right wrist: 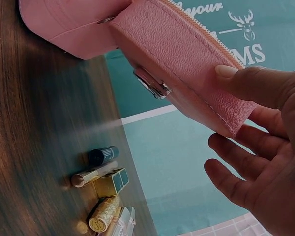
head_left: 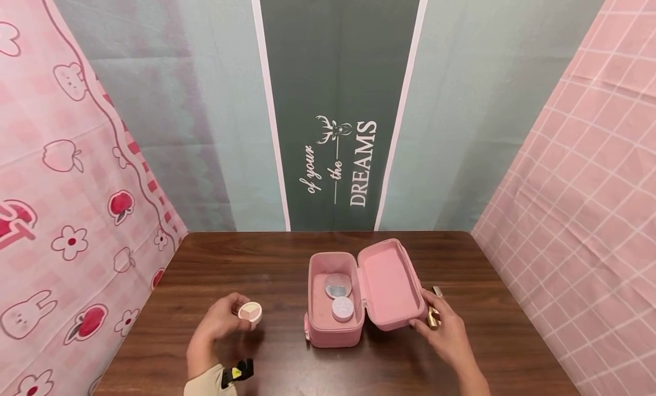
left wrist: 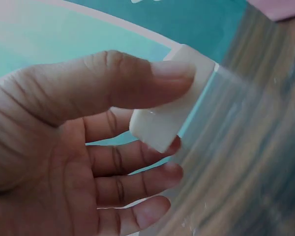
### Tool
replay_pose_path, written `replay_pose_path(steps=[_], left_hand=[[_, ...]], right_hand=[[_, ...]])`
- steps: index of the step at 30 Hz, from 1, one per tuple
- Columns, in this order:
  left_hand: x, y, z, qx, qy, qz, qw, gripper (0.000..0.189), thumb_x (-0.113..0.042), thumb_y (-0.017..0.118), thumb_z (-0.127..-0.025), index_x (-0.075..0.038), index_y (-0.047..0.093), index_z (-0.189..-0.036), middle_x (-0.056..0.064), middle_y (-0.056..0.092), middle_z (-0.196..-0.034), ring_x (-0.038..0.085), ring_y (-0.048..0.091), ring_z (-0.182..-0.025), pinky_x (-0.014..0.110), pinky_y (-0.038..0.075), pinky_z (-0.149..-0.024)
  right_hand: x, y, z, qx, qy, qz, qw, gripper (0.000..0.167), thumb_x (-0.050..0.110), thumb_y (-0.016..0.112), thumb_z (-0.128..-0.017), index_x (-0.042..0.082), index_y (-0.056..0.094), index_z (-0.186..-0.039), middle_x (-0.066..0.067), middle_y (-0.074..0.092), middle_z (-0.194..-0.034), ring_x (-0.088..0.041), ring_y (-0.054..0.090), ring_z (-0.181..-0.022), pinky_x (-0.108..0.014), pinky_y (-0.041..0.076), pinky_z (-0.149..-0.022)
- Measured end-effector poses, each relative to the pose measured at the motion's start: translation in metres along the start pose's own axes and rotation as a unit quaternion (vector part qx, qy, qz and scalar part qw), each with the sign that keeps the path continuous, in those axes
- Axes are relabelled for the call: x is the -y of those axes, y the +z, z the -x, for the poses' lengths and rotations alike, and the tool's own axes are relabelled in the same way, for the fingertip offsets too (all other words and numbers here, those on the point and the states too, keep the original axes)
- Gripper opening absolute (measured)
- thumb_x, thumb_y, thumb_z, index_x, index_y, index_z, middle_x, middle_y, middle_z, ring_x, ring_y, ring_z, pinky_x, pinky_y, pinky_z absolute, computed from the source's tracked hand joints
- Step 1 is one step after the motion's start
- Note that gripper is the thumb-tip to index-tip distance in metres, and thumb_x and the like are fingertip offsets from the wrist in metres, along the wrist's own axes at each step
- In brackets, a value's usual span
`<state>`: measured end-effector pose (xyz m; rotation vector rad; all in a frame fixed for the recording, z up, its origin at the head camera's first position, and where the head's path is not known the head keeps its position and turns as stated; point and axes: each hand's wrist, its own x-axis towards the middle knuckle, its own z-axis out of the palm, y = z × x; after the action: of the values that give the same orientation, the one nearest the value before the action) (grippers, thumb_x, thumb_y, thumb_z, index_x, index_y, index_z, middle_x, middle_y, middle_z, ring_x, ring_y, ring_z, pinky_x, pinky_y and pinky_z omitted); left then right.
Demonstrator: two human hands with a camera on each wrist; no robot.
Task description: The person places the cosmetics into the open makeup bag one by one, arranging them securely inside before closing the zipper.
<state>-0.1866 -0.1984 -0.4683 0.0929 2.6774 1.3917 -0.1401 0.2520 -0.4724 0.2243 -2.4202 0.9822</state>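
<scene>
My left hand [head_left: 217, 319] pinches a round white makeup compact [head_left: 250, 312] between thumb and fingers, left of the pink cosmetic case [head_left: 335, 338]. Cream, tan and brownish powder sections face up in it. In the left wrist view the thumb presses on the white rim of the compact [left wrist: 174, 108]. The lid [head_left: 392, 285] of the case is swung out to the right. My right hand [head_left: 447, 333] grips the lid's right edge, thumb on one side and fingers on the other. Inside the case lie a round shiny compact [head_left: 338, 286] and a pale lilac round container [head_left: 343, 309].
Beyond the lid, several lipstick-like tubes [right wrist: 104, 214], a gold box [right wrist: 111, 183] and a dark-capped tube [right wrist: 103, 155] lie on the brown wooden table [head_left: 246, 259]. A printed curtain [head_left: 340, 71] hangs behind, with pink cloths on both sides.
</scene>
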Motion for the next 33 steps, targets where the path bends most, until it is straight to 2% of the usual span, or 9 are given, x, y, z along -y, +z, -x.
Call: replay_pose_path(steps=[4,7,11,15,20,23,27,33], left_hand=[[-0.011,0.003,-0.004,0.019,0.021,0.002,0.9996,0.042,0.002,0.077,-0.056,0.000,0.059,-0.094,0.004,0.057,-0.077,0.018,0.051,-0.069,0.033,0.042,-0.064],[-0.017,0.004,-0.008,0.038,0.041,0.002,0.9984,0.042,0.004,0.076,-0.055,0.001,0.059,-0.094,0.005,0.058,-0.077,0.018,0.051,-0.069,0.033,0.043,-0.064],[-0.026,0.007,-0.011,0.057,0.060,0.002,0.9965,0.043,0.006,0.074,-0.053,0.001,0.059,-0.094,0.005,0.058,-0.077,0.018,0.051,-0.069,0.033,0.043,-0.063],[-0.033,0.011,-0.015,0.073,0.080,0.013,0.9941,0.044,0.007,0.073,-0.053,0.000,0.060,-0.094,0.005,0.058,-0.078,0.018,0.051,-0.070,0.032,0.043,-0.063],[-0.042,0.014,-0.023,0.110,0.123,0.012,0.9862,0.045,0.007,0.073,-0.055,0.000,0.059,-0.097,0.005,0.057,-0.081,0.020,0.052,-0.072,0.030,0.043,-0.062],[-0.048,0.016,-0.026,0.115,0.140,0.003,0.9835,0.045,0.006,0.072,-0.056,0.000,0.059,-0.098,0.004,0.057,-0.082,0.020,0.052,-0.073,0.030,0.043,-0.062],[-0.053,0.018,-0.028,0.114,0.138,0.001,0.9839,0.044,0.007,0.072,-0.055,-0.002,0.059,-0.097,0.003,0.058,-0.083,0.020,0.052,-0.074,0.030,0.044,-0.062],[-0.057,0.022,-0.031,0.126,0.138,0.026,0.9820,0.045,0.007,0.074,-0.055,-0.001,0.059,-0.097,0.005,0.058,-0.085,0.019,0.052,-0.074,0.031,0.044,-0.064]], right_hand=[[0.000,0.001,0.000,-0.002,-0.005,-0.010,0.9999,0.068,-0.005,0.085,-0.056,0.000,0.059,-0.119,-0.014,0.063,-0.106,-0.030,0.060,-0.090,-0.005,0.037,-0.076],[0.001,0.001,0.000,0.000,-0.001,-0.008,1.0000,0.068,-0.004,0.085,-0.057,0.000,0.058,-0.120,-0.013,0.063,-0.107,-0.029,0.059,-0.091,-0.018,0.047,-0.075],[0.002,0.000,0.000,0.005,0.008,-0.001,0.9999,0.067,-0.003,0.084,-0.059,0.002,0.058,-0.121,-0.012,0.062,-0.109,-0.028,0.059,-0.093,-0.035,0.051,-0.073],[0.002,0.000,0.000,0.005,0.007,-0.001,1.0000,0.067,-0.003,0.084,-0.059,0.001,0.058,-0.120,-0.012,0.062,-0.109,-0.029,0.059,-0.093,-0.037,0.051,-0.072],[0.002,0.000,0.001,0.004,0.006,0.000,1.0000,0.067,-0.004,0.084,-0.058,0.001,0.058,-0.120,-0.012,0.062,-0.109,-0.029,0.059,-0.093,-0.043,0.051,-0.071],[0.002,0.000,0.000,0.005,0.007,-0.002,1.0000,0.067,-0.004,0.084,-0.059,0.001,0.058,-0.120,-0.013,0.062,-0.109,-0.029,0.059,-0.092,-0.043,0.051,-0.071],[0.002,0.000,0.000,0.006,0.005,-0.001,1.0000,0.067,-0.003,0.084,-0.059,0.000,0.058,-0.120,-0.013,0.062,-0.109,-0.029,0.059,-0.092,-0.043,0.051,-0.072],[0.002,-0.001,0.000,0.005,0.000,0.001,1.0000,0.067,-0.004,0.084,-0.058,0.000,0.058,-0.119,-0.013,0.062,-0.109,-0.030,0.059,-0.092,-0.042,0.051,-0.071]])
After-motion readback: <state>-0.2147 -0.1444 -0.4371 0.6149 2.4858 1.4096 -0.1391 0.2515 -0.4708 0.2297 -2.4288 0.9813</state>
